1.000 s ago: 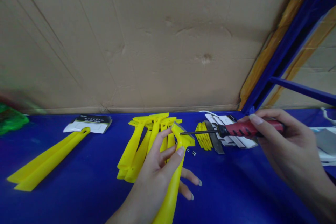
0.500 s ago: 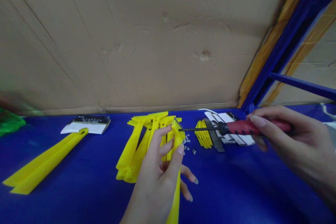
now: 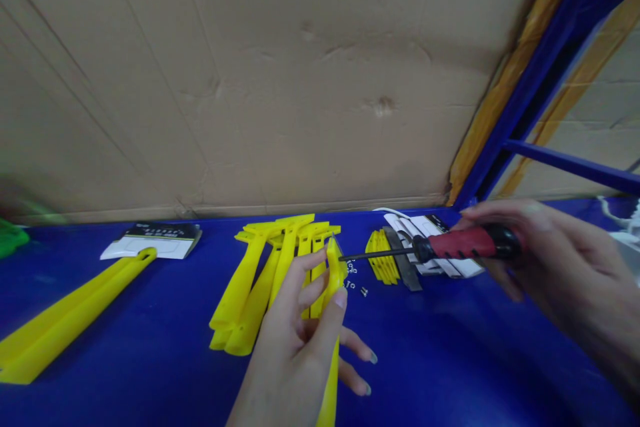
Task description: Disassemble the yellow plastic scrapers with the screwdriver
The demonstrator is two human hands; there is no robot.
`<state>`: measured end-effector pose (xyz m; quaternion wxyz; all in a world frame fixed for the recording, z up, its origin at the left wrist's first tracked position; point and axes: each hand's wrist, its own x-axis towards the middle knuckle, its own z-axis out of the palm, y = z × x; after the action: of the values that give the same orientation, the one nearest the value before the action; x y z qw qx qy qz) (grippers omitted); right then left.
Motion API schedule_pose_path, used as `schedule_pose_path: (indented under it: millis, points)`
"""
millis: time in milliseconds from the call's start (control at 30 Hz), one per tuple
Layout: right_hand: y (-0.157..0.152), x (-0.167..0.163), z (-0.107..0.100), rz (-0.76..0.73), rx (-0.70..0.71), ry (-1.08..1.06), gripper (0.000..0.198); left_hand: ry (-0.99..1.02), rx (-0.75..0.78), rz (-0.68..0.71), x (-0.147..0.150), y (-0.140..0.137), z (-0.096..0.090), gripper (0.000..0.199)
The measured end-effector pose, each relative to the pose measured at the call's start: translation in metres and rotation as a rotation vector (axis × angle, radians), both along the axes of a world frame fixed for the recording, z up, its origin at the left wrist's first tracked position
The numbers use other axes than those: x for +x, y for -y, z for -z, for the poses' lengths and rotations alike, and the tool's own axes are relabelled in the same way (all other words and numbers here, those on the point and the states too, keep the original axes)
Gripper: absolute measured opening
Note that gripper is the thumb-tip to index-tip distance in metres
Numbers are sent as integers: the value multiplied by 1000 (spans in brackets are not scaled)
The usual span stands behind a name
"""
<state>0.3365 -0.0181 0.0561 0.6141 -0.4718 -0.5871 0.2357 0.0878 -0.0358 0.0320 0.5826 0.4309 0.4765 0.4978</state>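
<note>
My left hand is closed round a yellow plastic scraper, its head up between thumb and fingertips. Two fingers stick out to the right past the handle. My right hand has a screwdriver with a red and black grip, its butt end near the palm. The dark shaft points left, and its tip meets the scraper's head. Whether a screw sits under the tip is too small to tell. Small loose screws and nuts lie on the blue table just behind, partly covered by the scraper.
A pile of yellow handles lies behind my left hand. Small yellow pieces, dark flat strips and white printed cards lie right of it. Far left is a yellow handle pair on a packet. Cardboard walls the back.
My right hand has shifted on the screwdriver's grip, showing its black butt end. The tip stays at the scraper's head. The whole view has shifted slightly.
</note>
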Motion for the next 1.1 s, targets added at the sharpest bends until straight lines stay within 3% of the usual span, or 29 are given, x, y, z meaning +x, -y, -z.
schedule_pose_path:
  millis: [67,133,267,367,500,600,667,767,867,1000,1100]
  points:
    - [0,-2,1,41,15,21,21,8,-24,-7,-2,-2,2,49]
    - [0,-5,2,4,51,-36,32,10,-38,-19,-6,-4,5,53]
    - [0,-11,2,2,-16,-49,24,13,-22,-11,-12,-5,7,60]
    - [1,-12,1,-13,29,-144,41,18,-30,-19,-11,-3,6,56]
    - [-1,-10,1,21,-47,-90,33,24,-30,3,-8,0,5,52]
    - [-3,-11,1,-13,-3,-150,54,40,-28,10,-9,-1,6,51]
    - [-5,-12,1,-61,-32,-200,45,51,-27,5,-9,-3,6,52]
    - [-6,-13,2,-5,-95,-199,29,51,-32,-11,-10,-3,7,53]
    - [-6,-15,1,8,-22,-239,36,57,-33,11,-10,-3,7,51]
    - [-3,-14,-3,9,-87,-238,24,72,-41,63,-10,-2,7,48]
    - [0,-10,-4,6,6,-236,43,96,-36,95,-10,-2,9,50]
